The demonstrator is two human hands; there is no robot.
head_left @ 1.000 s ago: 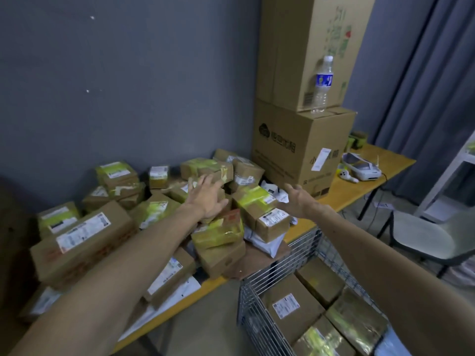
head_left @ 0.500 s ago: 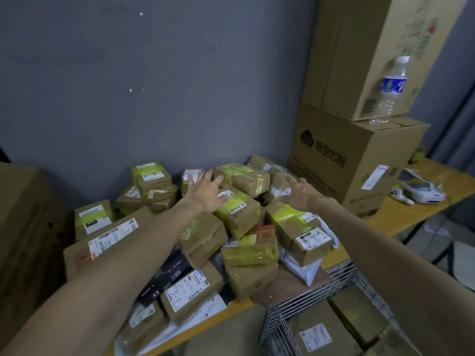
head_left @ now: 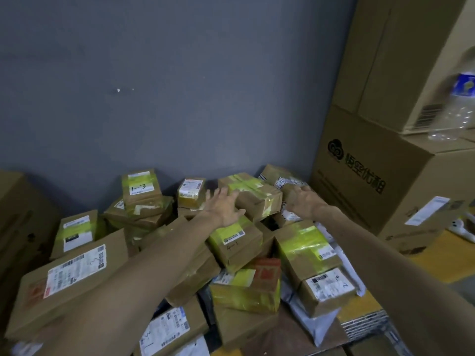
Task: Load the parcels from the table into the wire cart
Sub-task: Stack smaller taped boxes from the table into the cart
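A heap of brown parcels, many bound in yellow-green tape, covers the yellow table [head_left: 434, 255] against the grey wall. At the back of the heap lies one taped parcel [head_left: 257, 196]. My left hand [head_left: 225, 208] reaches out with fingers spread and straight, touching that parcel's left end. My right hand [head_left: 303, 200] is stretched to its right end, fingers extended over a labelled parcel [head_left: 279, 177] behind. Neither hand grips anything. A strip of the wire cart's rim [head_left: 367, 326] shows at the lower right; its inside is out of view.
Two large cardboard cartons are stacked on the right, the lower one [head_left: 370, 181] printed in black and the upper one [head_left: 401, 60] above it. A blurred water bottle [head_left: 460, 106] stands on the lower carton. A white device [head_left: 462, 228] lies on the table. Another brown carton [head_left: 18, 217] stands at the left.
The view has closed in on the heap and swung left, so most of the cart is out of frame. Both hands have reached farther back and now flank the taped parcel.
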